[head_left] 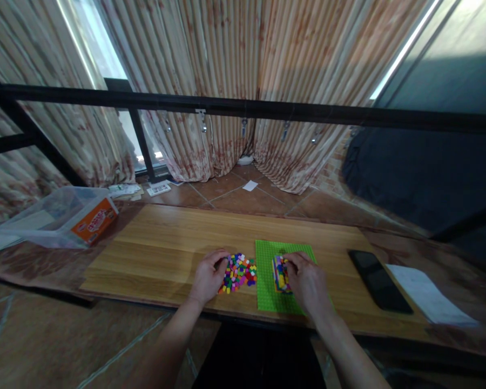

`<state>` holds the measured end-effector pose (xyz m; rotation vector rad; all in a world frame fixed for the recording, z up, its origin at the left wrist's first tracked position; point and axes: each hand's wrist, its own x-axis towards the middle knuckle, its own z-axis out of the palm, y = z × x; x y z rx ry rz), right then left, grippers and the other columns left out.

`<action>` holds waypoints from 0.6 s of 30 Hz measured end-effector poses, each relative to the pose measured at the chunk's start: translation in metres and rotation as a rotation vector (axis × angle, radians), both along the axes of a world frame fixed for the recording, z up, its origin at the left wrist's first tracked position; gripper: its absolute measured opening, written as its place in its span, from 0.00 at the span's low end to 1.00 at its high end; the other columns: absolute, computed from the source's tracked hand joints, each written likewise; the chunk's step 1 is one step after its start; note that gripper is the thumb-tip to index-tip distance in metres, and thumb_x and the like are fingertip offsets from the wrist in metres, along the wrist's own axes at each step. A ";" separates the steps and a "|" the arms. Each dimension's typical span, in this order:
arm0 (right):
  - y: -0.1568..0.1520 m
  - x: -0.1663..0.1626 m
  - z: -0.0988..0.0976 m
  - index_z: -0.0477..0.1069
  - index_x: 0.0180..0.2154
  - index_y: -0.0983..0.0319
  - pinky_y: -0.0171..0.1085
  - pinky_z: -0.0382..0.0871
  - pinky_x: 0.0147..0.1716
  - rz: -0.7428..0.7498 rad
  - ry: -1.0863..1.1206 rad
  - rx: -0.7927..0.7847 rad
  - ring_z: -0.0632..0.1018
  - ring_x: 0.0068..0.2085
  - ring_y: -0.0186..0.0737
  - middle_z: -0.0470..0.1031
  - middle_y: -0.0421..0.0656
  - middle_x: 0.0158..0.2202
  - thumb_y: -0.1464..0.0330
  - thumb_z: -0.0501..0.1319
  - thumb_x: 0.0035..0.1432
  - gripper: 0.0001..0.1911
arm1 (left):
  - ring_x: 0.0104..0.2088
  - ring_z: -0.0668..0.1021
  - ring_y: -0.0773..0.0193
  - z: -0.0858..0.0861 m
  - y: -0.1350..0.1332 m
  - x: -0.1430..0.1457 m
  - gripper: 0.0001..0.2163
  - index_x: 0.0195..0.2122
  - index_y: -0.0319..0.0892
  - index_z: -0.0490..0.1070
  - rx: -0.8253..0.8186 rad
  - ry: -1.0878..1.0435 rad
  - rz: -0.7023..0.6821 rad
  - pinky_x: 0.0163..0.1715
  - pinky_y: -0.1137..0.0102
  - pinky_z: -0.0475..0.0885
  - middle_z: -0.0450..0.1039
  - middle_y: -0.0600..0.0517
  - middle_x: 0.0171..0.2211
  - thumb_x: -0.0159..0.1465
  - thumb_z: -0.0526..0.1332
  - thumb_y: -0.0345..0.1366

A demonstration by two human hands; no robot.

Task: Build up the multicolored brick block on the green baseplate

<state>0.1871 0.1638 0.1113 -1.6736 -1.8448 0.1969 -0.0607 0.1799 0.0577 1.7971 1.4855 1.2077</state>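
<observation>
A green baseplate (267, 254) lies on the wooden table (166, 248). On it stands a small multicoloured brick build (279, 273). My right hand (308, 283) rests on the plate with its fingers curled against the build's right side. Left of the plate lies a heap of several small loose coloured bricks (240, 272). My left hand (208, 275) sits at the heap's left edge, fingers bent in a pinch at the bricks; what they hold is too small to make out.
A black phone (378, 281) lies at the right of the table, with a white sheet of paper (427, 296) beyond it. A clear plastic box with an orange label (65, 216) stands at the far left. Curtains and a black rail rise behind the table.
</observation>
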 end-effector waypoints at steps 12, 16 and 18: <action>0.000 -0.001 0.003 0.74 0.40 0.62 0.37 0.68 0.40 -0.045 0.014 -0.009 0.76 0.36 0.39 0.76 0.45 0.38 0.74 0.52 0.56 0.14 | 0.47 0.76 0.63 -0.006 0.001 -0.001 0.09 0.40 0.45 0.75 0.009 0.008 0.005 0.51 0.65 0.69 0.76 0.51 0.43 0.62 0.56 0.33; 0.002 0.000 0.003 0.74 0.38 0.62 0.38 0.69 0.39 -0.064 0.069 -0.018 0.76 0.36 0.39 0.77 0.46 0.38 0.71 0.52 0.57 0.13 | 0.48 0.75 0.63 -0.005 0.000 0.000 0.10 0.40 0.45 0.75 0.002 -0.006 0.005 0.52 0.65 0.68 0.76 0.50 0.44 0.62 0.56 0.33; 0.003 0.001 0.001 0.74 0.38 0.62 0.39 0.69 0.38 -0.082 0.120 -0.032 0.77 0.35 0.40 0.77 0.46 0.38 0.69 0.52 0.56 0.13 | 0.48 0.75 0.63 -0.004 0.000 0.000 0.10 0.40 0.45 0.75 0.001 -0.005 0.010 0.52 0.65 0.68 0.76 0.50 0.44 0.62 0.56 0.33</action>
